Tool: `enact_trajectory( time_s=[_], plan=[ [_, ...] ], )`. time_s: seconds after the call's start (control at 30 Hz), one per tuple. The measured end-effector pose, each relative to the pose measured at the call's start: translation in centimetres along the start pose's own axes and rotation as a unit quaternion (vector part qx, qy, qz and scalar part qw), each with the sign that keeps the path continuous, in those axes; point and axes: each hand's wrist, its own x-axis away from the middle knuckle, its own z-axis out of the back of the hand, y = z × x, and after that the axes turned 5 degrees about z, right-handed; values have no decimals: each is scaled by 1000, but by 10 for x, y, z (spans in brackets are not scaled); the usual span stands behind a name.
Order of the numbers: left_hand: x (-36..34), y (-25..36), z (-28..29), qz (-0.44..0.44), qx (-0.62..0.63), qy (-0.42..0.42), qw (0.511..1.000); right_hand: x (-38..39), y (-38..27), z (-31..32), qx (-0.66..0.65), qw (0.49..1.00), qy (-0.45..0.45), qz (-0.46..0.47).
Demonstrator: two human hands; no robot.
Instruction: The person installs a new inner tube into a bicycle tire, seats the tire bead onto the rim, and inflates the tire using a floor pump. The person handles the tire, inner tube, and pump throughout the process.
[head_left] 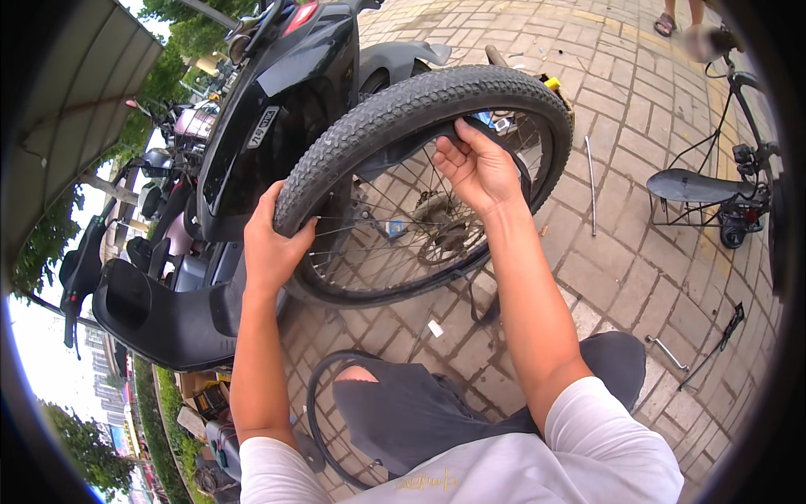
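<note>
A bicycle wheel with a knobby black tyre (424, 91) is tilted up in front of me; spokes and a disc rotor (452, 244) show inside it. My left hand (275, 241) is closed around the tyre on the wheel's left side, with the thumb on the inner edge. At the upper inner side, my right hand (477, 166) has its fingers curled and its thumb against the tyre's edge. It pinches a flat black rubber band that looks like an inner tube (399, 151); the exact grip is partly hidden.
A black scooter (281, 126) stands close on the left. A thin black hoop (312, 412) lies by my knee. On the brick paving are a metal rod (591, 185), a wrench (669, 353) and a small white piece (435, 328). Another bicycle (760, 151) stands at the right.
</note>
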Motion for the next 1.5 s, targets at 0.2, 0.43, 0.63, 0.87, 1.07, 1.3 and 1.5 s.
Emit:
enact_trajectory(
  time_s=[0.2,0.43,0.63,0.87,1.07,1.3,1.5],
  plan=[
    [15,-10,-3,-56,-30,53,997,-1,10,-8,-17,997,-79,-9],
    [21,-5,4,-4,-9,31,999,19,26,-39,-305,924,-215,-78],
    [20,-4,8,40,13,10,999,21,27,-34,-100,967,-235,-13],
    [15,1,5,28,10,9,1000,29,29,-36,98,959,-258,-67],
    [18,-4,8,29,-6,-2,1000,38,62,-47,-108,950,-260,-130],
    [31,-7,31,57,-75,-50,994,38,74,-51,-27,936,-323,-137],
    [-28,85,25,-143,-56,-121,981,38,91,-57,94,933,-313,-149]
  ],
)
